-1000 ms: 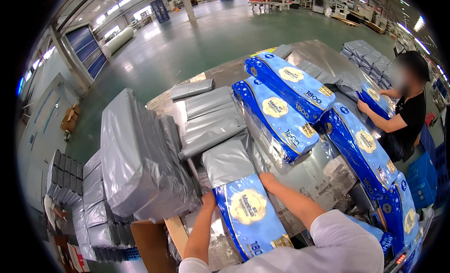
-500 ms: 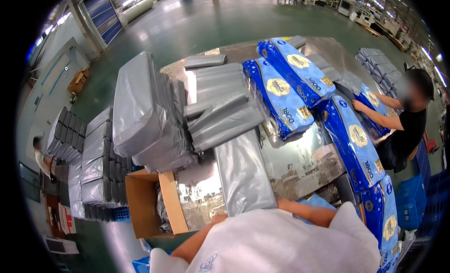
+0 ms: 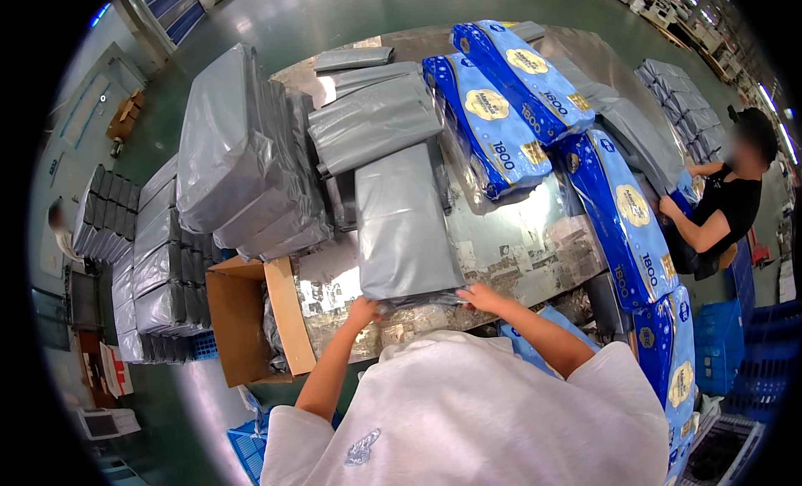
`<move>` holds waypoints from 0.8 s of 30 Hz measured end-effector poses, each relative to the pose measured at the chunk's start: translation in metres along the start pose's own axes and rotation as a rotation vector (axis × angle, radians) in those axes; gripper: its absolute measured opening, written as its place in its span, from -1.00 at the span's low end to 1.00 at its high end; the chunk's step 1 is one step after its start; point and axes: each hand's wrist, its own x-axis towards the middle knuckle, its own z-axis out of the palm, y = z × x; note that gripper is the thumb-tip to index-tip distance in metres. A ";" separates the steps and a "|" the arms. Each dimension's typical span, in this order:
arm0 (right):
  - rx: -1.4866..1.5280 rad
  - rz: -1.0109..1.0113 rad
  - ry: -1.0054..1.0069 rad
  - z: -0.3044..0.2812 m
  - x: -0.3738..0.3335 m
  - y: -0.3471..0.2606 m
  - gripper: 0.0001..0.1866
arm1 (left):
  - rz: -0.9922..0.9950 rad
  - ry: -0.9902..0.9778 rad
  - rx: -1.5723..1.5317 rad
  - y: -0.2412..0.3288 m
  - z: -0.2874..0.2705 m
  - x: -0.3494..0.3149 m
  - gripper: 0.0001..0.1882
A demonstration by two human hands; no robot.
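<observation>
A filled grey plastic mailing bag (image 3: 403, 227) lies lengthwise on the metal-topped table (image 3: 518, 273) in front of me. At its near end the loose, wrinkled edge is pinched at the left corner by my left hand (image 3: 364, 310). My right hand (image 3: 479, 297) grips the right corner of the same edge, thumb and fingers closed. The bag's far end touches folded grey bags (image 3: 376, 123) piled behind it. What is inside the bag is hidden.
Wrapped grey parcels (image 3: 221, 152) stand in a tall stack at left, above an open cardboard box (image 3: 238, 323). Blue tissue packs (image 3: 489, 123) lie at right. Beyond them a co-worker (image 3: 723, 210) handles another grey bag (image 3: 639, 139). Blue crates (image 3: 723, 344) stand at lower right.
The view has tilted down, and both hands now show at the bag's near edge, farther from my body. Across the table, the co-worker's grey bag now covers most of a blue pack.
</observation>
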 end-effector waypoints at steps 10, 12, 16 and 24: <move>0.468 -0.025 0.059 0.038 -0.024 0.037 -0.75 | 0.229 0.289 0.090 0.027 0.035 -0.069 -0.81; 0.470 -0.018 0.012 0.036 -0.027 0.025 -0.76 | 0.441 0.164 0.071 0.067 0.061 -0.049 -0.83; 0.623 -0.072 -0.062 0.042 -0.025 0.013 -0.77 | 0.733 -0.030 0.125 0.109 0.108 -0.007 -0.85; 0.313 -0.045 0.000 0.044 -0.019 0.032 -0.76 | 0.667 -0.018 0.150 0.046 0.083 -0.016 -0.86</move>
